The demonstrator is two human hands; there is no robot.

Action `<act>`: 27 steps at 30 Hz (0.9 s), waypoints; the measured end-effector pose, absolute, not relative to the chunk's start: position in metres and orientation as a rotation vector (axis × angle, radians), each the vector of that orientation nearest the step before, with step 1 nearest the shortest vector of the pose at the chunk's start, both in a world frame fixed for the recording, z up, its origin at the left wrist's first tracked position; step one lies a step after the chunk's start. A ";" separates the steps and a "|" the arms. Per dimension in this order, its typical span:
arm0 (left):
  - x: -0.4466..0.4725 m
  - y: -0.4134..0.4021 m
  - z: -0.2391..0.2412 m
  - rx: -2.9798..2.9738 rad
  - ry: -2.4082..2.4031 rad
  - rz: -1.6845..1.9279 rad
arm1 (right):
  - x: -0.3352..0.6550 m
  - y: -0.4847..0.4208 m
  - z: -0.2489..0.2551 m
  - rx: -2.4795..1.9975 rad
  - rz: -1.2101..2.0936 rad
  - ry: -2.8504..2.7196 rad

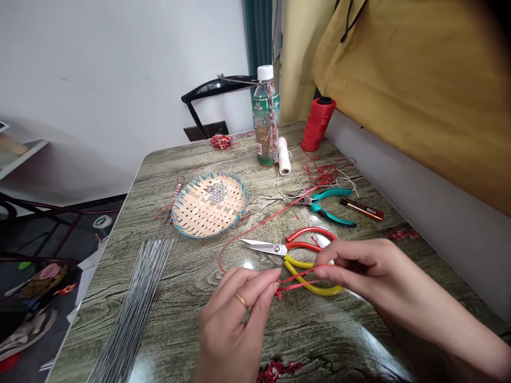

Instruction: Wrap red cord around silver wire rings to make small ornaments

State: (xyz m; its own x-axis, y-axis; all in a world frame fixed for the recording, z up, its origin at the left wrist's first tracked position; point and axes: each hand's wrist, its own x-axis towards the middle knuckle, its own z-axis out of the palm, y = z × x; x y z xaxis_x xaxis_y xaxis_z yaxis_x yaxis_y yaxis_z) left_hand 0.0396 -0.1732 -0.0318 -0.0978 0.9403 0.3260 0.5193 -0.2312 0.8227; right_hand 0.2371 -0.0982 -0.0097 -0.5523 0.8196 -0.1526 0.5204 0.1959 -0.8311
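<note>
A red cord (297,277) runs between my two hands over the near part of the table. My left hand (239,314), with a ring on one finger, pinches it beside a small red knot (278,293). Thumb and fingertips of my right hand (355,266) are closed on the cord's looped end. From my left hand the cord curves away toward a red tangle of thread (325,174). Just beyond and partly beneath my right hand lie scissors (275,248) with red and yellow handles. Teal-handled pliers (315,201) rest farther back.
A woven bamboo basket (195,213) holds small metallic pieces. Thin metal wires (133,308) lie at left. Behind stand a bottle (261,125), a white thread spool (283,157) and a red thread spool (318,125). A lighter (362,209) lies at right; red scraps (277,371) in front.
</note>
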 end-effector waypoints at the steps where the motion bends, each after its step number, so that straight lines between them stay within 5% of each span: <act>1: 0.039 -0.172 -0.031 1.731 1.571 1.241 | 0.242 -0.096 -0.008 -1.250 1.276 -2.136; 8: 0.042 -0.170 -0.031 1.538 1.552 1.195 | 0.246 -0.095 -0.013 -1.479 0.332 -1.939; 15: 0.045 -0.172 -0.034 1.569 1.490 1.228 | 0.216 -0.119 -0.013 -0.936 0.983 -2.282; 27: 0.038 -0.172 -0.038 2.092 1.429 1.202 | 0.222 -0.125 -0.007 -0.978 0.917 -2.281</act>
State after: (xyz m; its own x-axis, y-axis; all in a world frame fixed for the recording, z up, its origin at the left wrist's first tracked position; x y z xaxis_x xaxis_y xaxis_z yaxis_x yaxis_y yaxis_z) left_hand 0.0377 -0.1722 -0.0381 0.1383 0.8807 0.4531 0.5970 -0.4392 0.6713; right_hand 0.2217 -0.1247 -0.0071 -0.6228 0.7638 0.1694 0.4339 0.5174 -0.7376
